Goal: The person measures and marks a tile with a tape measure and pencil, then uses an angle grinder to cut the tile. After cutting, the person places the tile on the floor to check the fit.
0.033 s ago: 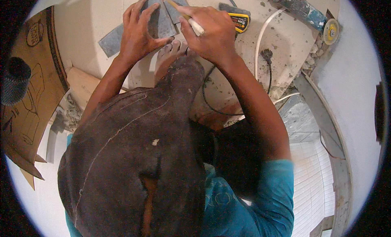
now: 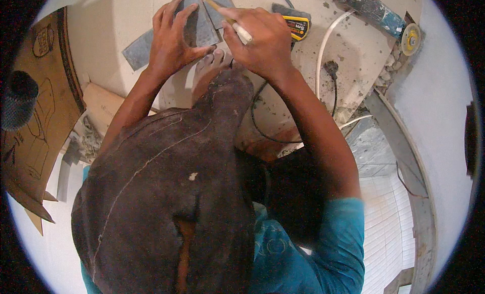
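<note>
My left hand (image 2: 169,41) straddles a grey tile piece (image 2: 202,27), its thumb by the near edge and its fingers spread over the left side, steadying it. My right hand (image 2: 265,41) grips a pencil (image 2: 243,33) with a whitish end. The pencil points up and left, toward the tile's right edge; its tip is hard to make out. A second grey strip (image 2: 138,50) extends out to the left beneath my left hand. Another grey piece (image 2: 222,2) lies behind the pencil. My bare foot (image 2: 214,61) rests just below the tile.
A yellow and black tape measure (image 2: 295,26) lies right of my right hand. An angle grinder (image 2: 374,13) with a yellow-centred disc is at the upper right. A white cable (image 2: 323,49) and a black plug (image 2: 331,69) lie on the dusty floor. Cardboard (image 2: 45,97) stands left.
</note>
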Demonstrator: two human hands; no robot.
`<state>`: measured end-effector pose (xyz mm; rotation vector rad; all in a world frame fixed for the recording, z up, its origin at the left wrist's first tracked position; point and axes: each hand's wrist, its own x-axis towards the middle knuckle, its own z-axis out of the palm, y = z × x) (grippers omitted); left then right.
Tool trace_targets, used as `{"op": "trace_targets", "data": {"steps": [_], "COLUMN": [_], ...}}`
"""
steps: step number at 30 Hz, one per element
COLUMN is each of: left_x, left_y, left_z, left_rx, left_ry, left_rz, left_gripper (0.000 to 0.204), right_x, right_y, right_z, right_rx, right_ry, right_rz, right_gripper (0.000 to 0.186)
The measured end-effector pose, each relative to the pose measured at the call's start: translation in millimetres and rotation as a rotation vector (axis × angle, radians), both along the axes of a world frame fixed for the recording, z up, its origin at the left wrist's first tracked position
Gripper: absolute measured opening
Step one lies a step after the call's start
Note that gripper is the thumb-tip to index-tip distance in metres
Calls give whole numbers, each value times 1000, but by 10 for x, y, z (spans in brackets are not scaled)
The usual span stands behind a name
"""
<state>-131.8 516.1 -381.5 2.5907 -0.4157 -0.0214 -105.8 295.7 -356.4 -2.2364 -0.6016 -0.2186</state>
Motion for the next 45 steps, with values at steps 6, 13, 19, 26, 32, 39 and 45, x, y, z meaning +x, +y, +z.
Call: {"op": "trace_targets", "data": {"steps": [6,13,19,26,32,39,45], "left_x": [4,8,-37,155,716,915,635], "left_y": [22,22,1,63,349,1,-466], "left_z": [-20,-52,-79,33,70,517,944], "left_rx": [4,39,45,71,208,220,14], "left_ry": [9,4,-10,-54,203,-170,174], "left_rz": [-14,-31,-15,26,347,18,-673], "left_gripper": [99,101,102,101,113,88,32], "right_x": [-22,-59,-272,-331,-250,-29,-31], "right_y": [18,-43,-291,-434,-542,-483,-529], "right_z": [-22,5,177,322,425,676,752], "right_rx": [-68,-167,-165,-33,280,-161,-333], "right_ry": [-9,24,54,204,728,707,824], "right_rz": [23,89,213,150,-303,-57,166], "right_gripper": [23,23,24,16,25,34,30]}}
